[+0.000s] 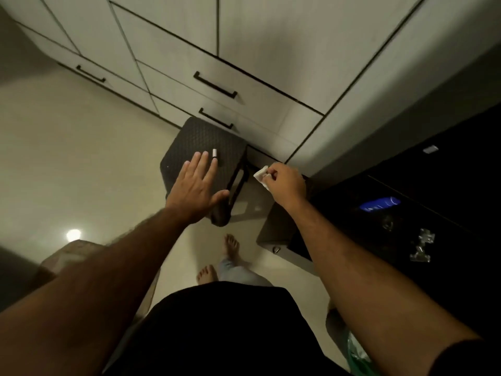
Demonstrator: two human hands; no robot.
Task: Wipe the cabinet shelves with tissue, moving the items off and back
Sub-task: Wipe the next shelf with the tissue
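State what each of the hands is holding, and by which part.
The right hand grips a wad of white tissue, its end sticking out past the curled fingers. The left hand holds nothing; it hangs open over the dark stool.

We reach our left hand (pixel 195 185) forward, palm down, fingers straight and spread, above the dark stool (pixel 189 142). Right of that stool, our right hand (pixel 284 185) curls its fingers, pinching a white tissue (pixel 260 173).

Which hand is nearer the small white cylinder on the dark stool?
Left. The left hand hovers open, fingertips just beside the white cylinder on the stool; the right hand, holding tissue, is further right.
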